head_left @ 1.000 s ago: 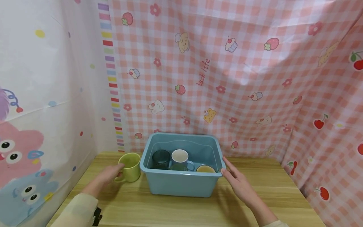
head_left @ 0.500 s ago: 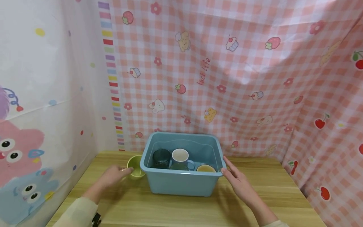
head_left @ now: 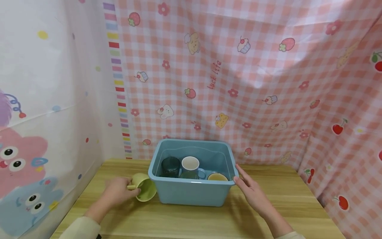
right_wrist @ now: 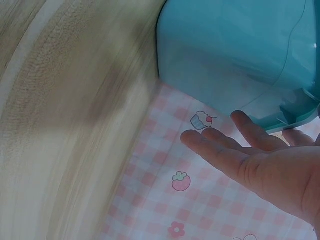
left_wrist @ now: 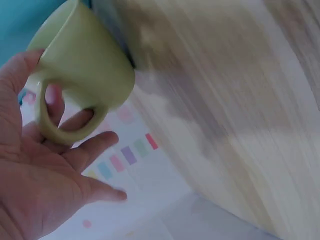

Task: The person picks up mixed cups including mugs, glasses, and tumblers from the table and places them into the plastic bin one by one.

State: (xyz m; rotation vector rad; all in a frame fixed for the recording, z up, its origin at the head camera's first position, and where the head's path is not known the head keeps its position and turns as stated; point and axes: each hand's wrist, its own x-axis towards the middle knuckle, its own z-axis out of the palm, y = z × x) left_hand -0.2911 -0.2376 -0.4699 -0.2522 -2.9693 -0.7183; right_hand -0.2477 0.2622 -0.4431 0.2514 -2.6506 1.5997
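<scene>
My left hand (head_left: 117, 192) holds a yellow-green mug (head_left: 139, 179) beside the left end of a light blue plastic bin (head_left: 194, 192). Tipped over, the mug has its mouth facing front right. The left wrist view shows my thumb at the rim of the mug (left_wrist: 95, 55) and fingers behind its handle (left_wrist: 72, 135). On the bin's right end rests my right hand (head_left: 253, 196), fingers mostly straight, touching the rim and outer wall. Inside the bin stand a dark mug (head_left: 170, 167), a blue mug with white interior (head_left: 190, 162), a greenish one (head_left: 188, 175) and a yellow-lined one (head_left: 217, 177).
The bin stands on a wood-grain table (head_left: 191, 222) near its back edge. Behind hangs a pink checked cloth (head_left: 253, 109); a white cartoon-print cloth (head_left: 68, 83) closes off the left side.
My left hand has moved the green mug a little toward the front and right, tipping it from upright onto a slant. The right hand stays at the bin.
</scene>
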